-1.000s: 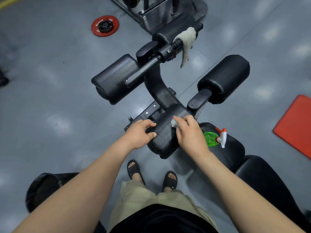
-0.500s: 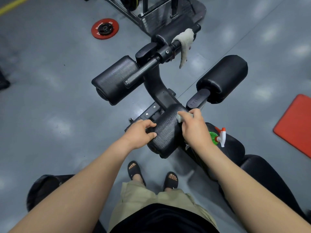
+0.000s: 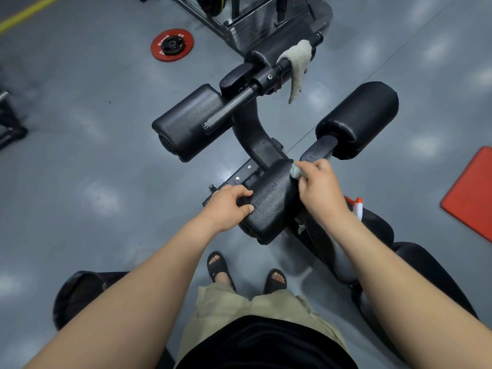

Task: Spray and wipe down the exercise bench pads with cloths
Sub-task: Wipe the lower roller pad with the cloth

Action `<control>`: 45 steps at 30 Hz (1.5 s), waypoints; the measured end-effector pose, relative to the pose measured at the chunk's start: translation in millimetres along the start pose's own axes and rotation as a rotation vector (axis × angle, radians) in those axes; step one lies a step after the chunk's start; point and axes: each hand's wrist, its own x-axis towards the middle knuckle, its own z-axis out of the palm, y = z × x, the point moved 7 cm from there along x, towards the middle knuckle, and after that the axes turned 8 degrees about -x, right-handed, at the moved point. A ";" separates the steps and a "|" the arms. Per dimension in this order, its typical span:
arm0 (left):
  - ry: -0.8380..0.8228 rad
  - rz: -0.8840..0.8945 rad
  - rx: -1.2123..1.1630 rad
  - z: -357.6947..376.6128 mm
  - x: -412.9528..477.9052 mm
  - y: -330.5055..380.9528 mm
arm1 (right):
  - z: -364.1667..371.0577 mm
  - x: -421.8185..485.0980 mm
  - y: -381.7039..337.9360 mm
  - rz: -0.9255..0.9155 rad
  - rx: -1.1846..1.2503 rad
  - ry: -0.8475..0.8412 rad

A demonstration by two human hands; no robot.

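A black roller pad (image 3: 271,203) lies at the centre of the bench. My left hand (image 3: 229,206) grips its near left end. My right hand (image 3: 319,187) presses a small grey cloth (image 3: 295,170) against the pad's far right end. Two more roller pads stand further off, the left roller pad (image 3: 186,121) and the right roller pad (image 3: 359,118). A second pale cloth (image 3: 296,65) hangs over the bar at the far end. The spray bottle (image 3: 358,207) stands on the seat pad (image 3: 378,227), mostly hidden by my right wrist.
A red weight plate (image 3: 172,45) lies on the grey floor at the far left. A red mat (image 3: 471,195) sits at the right edge. A metal machine base (image 3: 266,17) stands beyond the bench. My sandalled feet (image 3: 247,272) are beside the bench frame.
My right hand has slid the cloth along the roller pad, away from me toward its far right end, now covering most of the spray bottle. My left hand has kept its grip.
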 end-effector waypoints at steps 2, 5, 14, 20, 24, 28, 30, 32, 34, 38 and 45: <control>0.003 -0.011 -0.004 1.0 -1.3 0.2 | -0.2 5.0 2.2 0.020 -0.023 0.011; 0.006 -0.006 0.021 0.7 -3.6 2.5 | 8.1 -4.2 -8.9 -0.053 -0.051 -0.008; 0.015 -0.004 0.038 0.3 -4.3 5.5 | -0.1 6.0 -10.0 -0.041 0.016 -0.064; 0.035 0.006 0.034 1.3 -6.8 5.9 | 8.9 1.5 -6.2 -0.018 -0.045 -0.029; 0.036 0.015 0.046 0.7 -8.5 8.1 | 21.9 -21.9 -21.2 -0.177 -0.021 -0.131; 0.048 0.030 0.058 0.5 -11.7 10.6 | 6.9 -3.0 -8.5 -0.107 0.003 -0.095; 0.056 0.044 0.072 0.5 -13.4 11.8 | 0.6 10.6 1.5 -0.030 -0.014 -0.055; 0.069 0.063 0.088 0.6 -14.8 13.3 | 3.6 14.1 3.7 -0.010 -0.061 -0.056; 0.075 0.072 0.090 0.7 -15.9 14.3 | 11.2 5.7 -3.2 -0.039 -0.081 -0.083; 0.074 0.069 0.072 0.8 -16.6 15.8 | 24.8 -15.0 -25.5 -0.156 -0.039 -0.199; 0.072 0.073 0.074 0.6 -16.1 17.6 | 5.9 8.9 -1.3 0.158 -0.011 -0.184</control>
